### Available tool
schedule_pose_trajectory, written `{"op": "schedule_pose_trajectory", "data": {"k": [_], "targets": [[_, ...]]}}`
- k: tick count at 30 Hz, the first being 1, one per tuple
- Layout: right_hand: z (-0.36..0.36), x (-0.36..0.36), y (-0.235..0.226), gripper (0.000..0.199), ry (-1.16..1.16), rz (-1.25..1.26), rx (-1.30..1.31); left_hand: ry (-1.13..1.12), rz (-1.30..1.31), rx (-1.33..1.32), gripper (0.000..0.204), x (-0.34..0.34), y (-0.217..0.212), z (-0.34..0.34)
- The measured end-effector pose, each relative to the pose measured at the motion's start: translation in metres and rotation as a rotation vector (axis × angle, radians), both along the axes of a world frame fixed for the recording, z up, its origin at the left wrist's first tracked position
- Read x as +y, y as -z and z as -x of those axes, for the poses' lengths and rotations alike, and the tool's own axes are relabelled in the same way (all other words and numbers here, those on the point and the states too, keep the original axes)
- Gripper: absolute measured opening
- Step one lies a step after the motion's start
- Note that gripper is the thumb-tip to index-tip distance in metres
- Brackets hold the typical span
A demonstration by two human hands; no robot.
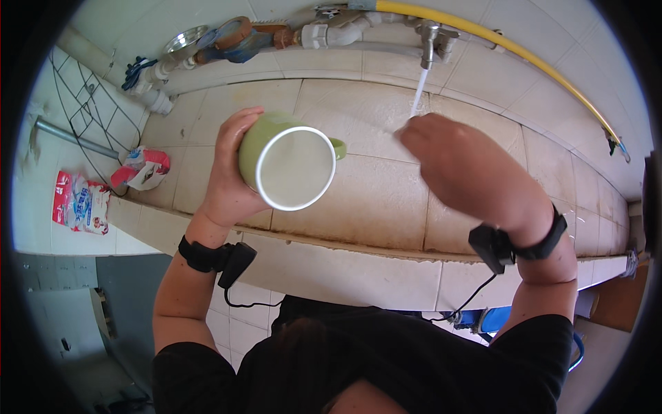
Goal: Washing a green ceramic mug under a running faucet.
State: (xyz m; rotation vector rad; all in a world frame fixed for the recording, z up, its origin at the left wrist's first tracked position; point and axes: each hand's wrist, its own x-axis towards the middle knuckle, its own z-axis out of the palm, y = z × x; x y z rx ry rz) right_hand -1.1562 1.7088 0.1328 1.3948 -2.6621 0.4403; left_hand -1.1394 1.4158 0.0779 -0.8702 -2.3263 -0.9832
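My left hand (pixel 233 162) is wrapped round the side of a light green mug (pixel 296 169), which has a white rim and a pale inside. The mug is tilted, its mouth facing me and its handle pointing right. Over to the right, my right hand (pixel 448 159) is bent at the wrist with its fingers closed, just below a running stream of water (pixel 418 93). That water falls from a metal tap (pixel 429 45) on the back wall. What the right fingers hold, if anything, is hidden; a faint blurred streak lies beside the fingertips.
A tiled basin (pixel 372 200) with a low front edge lies under both hands. Pipes with a water meter (pixel 234 38) run along the back wall, beside a yellow hose (pixel 510 45). On the left are a wire rack (pixel 86 103) and red-and-white plastic packets (pixel 81 201).
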Motion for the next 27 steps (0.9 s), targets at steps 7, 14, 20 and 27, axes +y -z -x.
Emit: {"op": "schedule_pose_trajectory", "data": {"k": [7, 14, 20, 27], "targets": [[-0.02, -0.051, 0.018, 0.016, -0.384, -0.172, -0.241, 0.23, 0.149, -0.026, 0.095, 0.034, 0.001, 0.004], [0.008, -0.074, 0.036, 0.035, -0.158, -0.306, -0.575, 0.085, 0.26, -0.089, 0.08, 0.034, 0.011, 0.003], [0.023, -0.085, 0.029, 0.052, -0.306, -0.37, -0.608, 0.084, 0.235, -0.1, 0.079, 0.031, 0.023, 0.014], [0.019, -0.101, 0.052, 0.048, -0.409, -0.414, -0.409, 0.109, 0.331, -0.039, 0.081, 0.016, 0.017, 0.002]]}}
